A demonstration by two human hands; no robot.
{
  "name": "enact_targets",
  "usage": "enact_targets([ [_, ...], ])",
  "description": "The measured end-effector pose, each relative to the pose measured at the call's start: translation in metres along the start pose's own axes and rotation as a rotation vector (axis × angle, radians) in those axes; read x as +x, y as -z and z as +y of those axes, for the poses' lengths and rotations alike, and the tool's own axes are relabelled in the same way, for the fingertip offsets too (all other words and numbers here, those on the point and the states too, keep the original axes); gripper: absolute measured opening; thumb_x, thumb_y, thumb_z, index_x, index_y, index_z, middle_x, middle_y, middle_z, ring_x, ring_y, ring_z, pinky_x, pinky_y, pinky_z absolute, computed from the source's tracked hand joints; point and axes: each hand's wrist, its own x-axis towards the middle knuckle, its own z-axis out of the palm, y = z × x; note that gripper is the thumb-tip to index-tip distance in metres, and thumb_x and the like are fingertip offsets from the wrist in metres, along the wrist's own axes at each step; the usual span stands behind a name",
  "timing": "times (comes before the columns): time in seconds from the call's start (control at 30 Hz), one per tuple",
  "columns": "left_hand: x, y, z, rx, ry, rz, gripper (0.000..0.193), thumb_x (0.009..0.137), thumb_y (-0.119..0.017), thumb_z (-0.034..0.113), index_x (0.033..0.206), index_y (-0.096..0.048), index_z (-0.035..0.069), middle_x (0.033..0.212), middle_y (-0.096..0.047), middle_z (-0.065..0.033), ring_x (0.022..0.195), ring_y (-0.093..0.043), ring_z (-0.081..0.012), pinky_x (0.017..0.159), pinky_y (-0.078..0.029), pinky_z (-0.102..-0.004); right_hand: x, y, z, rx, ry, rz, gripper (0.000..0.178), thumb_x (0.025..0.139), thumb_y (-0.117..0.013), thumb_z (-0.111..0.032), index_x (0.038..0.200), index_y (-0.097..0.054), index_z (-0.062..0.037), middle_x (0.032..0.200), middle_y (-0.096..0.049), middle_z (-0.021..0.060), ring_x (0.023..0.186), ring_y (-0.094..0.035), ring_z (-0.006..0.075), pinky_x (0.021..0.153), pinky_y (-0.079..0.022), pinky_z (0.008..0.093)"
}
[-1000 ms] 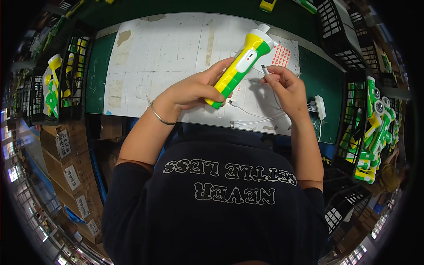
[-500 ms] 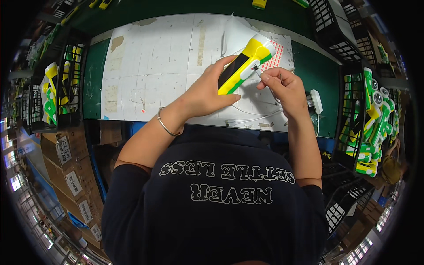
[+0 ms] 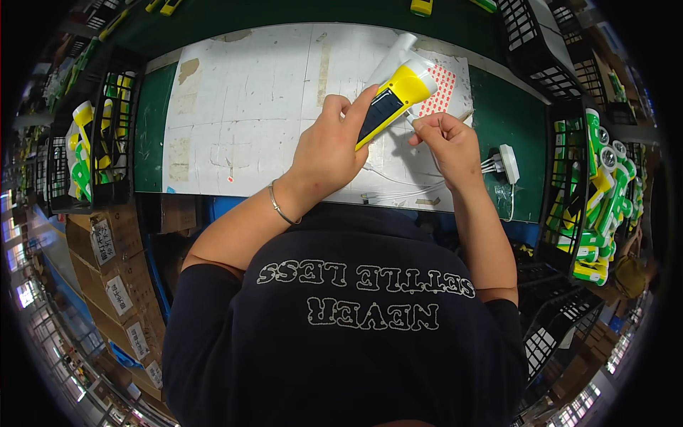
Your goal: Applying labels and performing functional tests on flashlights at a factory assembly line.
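My left hand [image 3: 329,146] is wrapped round a yellow flashlight [image 3: 407,85] with a white head and a dark solar panel on its upward face. The flashlight tilts up to the right above the white-covered tabletop. Close by its right side, my right hand [image 3: 454,151] pinches the end of a white charging cable [image 3: 410,117]. The plug's tip meets the flashlight's side; whether it sits in a socket is hidden. More white cables [image 3: 398,195] lie below the hands, and several run to a white charger block [image 3: 508,164] on the right.
A red-dotted sheet [image 3: 442,80] and crumpled white film [image 3: 390,60] lie behind the flashlight. Black crates of flashlights stand at the left [image 3: 114,160] and right [image 3: 557,181]. Cardboard boxes [image 3: 107,285] are stacked at lower left. Worn white sheeting [image 3: 242,99] covers the green table.
The flashlight has rolled in my left hand, so its solar panel now faces up and its side socket is out of sight. My right hand has moved slightly left with the cable.
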Motion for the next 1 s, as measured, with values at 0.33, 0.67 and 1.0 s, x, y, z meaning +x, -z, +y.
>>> enact_targets([
  [0.33,-0.003,-0.004,-0.007,-0.031,0.015,-0.019,0.072,0.073,-0.065,0.008,0.138,-0.033,0.015,0.104,-0.044,-0.0148,0.077,-0.059,-0.0314,0.068,-0.051,-0.0377,0.005,0.001,-0.002,0.101,-0.107,-0.019,0.012,0.084,-0.063,-0.016,0.088,-0.064,-0.0049,0.068,-0.063,0.0002,0.043,-0.031,-0.0014,0.040,-0.021,0.0154],
  [0.67,-0.001,-0.011,-0.006,-0.005,0.068,0.011,0.074,0.074,-0.064,0.009,0.139,-0.030,0.012,0.105,-0.043,-0.0156,0.080,-0.058,-0.0330,0.069,-0.051,-0.0385,0.002,-0.011,0.004,0.223,-0.055,-0.003,0.011,0.086,-0.061,-0.015,0.090,-0.061,-0.0055,0.075,-0.067,0.0042,0.043,-0.030,-0.0019,0.039,-0.020,0.0149],
  [1.0,-0.001,-0.015,-0.009,-0.182,0.046,-0.037,0.072,0.075,-0.064,0.009,0.139,-0.030,0.011,0.106,-0.043,-0.0161,0.088,-0.056,-0.0315,0.076,-0.049,-0.0364,0.000,-0.006,0.007,0.197,-0.078,0.037,0.010,0.086,-0.061,-0.017,0.088,-0.059,-0.0065,0.076,-0.067,0.0050,0.041,-0.032,-0.0012,0.038,-0.022,0.0156],
])
